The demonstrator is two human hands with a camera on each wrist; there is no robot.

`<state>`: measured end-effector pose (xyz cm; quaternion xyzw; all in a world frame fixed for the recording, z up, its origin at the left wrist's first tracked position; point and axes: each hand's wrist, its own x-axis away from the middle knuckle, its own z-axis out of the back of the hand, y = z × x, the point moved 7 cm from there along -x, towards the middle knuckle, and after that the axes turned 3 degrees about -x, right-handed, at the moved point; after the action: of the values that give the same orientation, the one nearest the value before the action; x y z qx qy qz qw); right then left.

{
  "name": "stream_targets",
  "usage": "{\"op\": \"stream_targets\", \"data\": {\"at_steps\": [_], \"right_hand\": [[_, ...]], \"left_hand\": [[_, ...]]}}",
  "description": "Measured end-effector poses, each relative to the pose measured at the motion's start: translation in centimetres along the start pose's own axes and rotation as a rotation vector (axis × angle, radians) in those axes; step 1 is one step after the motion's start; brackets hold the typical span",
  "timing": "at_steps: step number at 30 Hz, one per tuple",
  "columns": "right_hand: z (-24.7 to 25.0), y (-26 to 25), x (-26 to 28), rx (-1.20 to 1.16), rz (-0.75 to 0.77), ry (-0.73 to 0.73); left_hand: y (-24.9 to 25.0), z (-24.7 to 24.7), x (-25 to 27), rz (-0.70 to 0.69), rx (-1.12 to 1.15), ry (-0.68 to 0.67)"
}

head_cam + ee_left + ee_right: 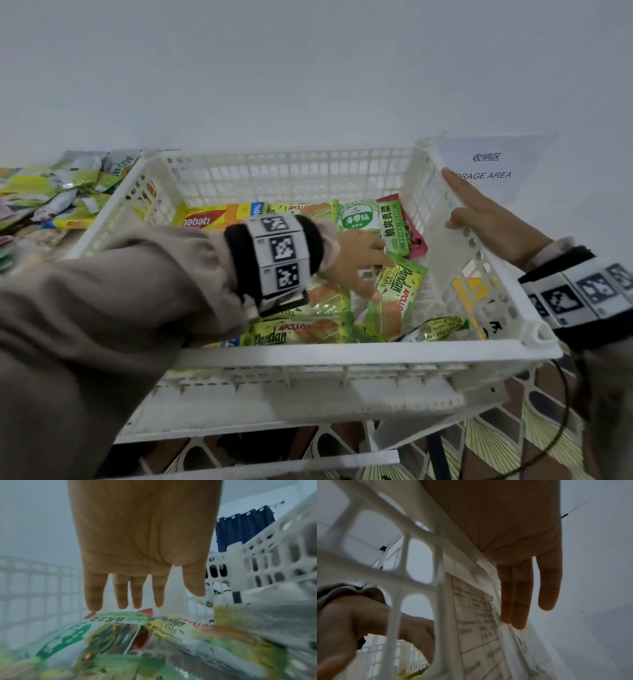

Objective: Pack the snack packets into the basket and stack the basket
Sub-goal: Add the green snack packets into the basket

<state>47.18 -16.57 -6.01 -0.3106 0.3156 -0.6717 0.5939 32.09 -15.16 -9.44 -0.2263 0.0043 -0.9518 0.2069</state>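
A person's left hand [356,260] is hovering, fingers straight and spread and holding nothing, just above snack packets [394,298] lying in the white basket [308,354]. The right hand [486,219] is resting flat-fingered on the basket's right rim. Pressing packets flat should be helping the basket stack level.

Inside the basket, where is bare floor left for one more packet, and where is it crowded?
Bare mesh floor shows in the white basket along its right wall, between the tilted Pandan packet and that wall. The left hand hovers open over the packets mid-basket. The middle and near-left parts are crowded with overlapping packets. The right hand rests on the right rim.
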Motion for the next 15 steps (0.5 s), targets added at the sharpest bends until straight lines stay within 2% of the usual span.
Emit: {"op": "stream_targets", "data": {"at_steps": [5, 8, 12, 15], "right_hand": [[0.0, 0.0, 0.1, -0.013, 0.003, 0.011], [0.1, 0.1, 0.1, -0.026, -0.008, 0.010], [0.1, 0.1, 0.2, -0.030, -0.013, 0.005], [0.0, 0.1, 0.2, -0.010, -0.018, -0.003]], "left_hand": [[1.7, 1.1, -3.7, -0.009, 0.121, 0.064], [2.4, 0.6, -5.1, 0.013, -0.011, 0.047], [2.0, 0.9, -5.6, 0.044, -0.048, 0.037], [1.8, 1.3, -5.0, 0.095, 0.050, 0.023]]}}
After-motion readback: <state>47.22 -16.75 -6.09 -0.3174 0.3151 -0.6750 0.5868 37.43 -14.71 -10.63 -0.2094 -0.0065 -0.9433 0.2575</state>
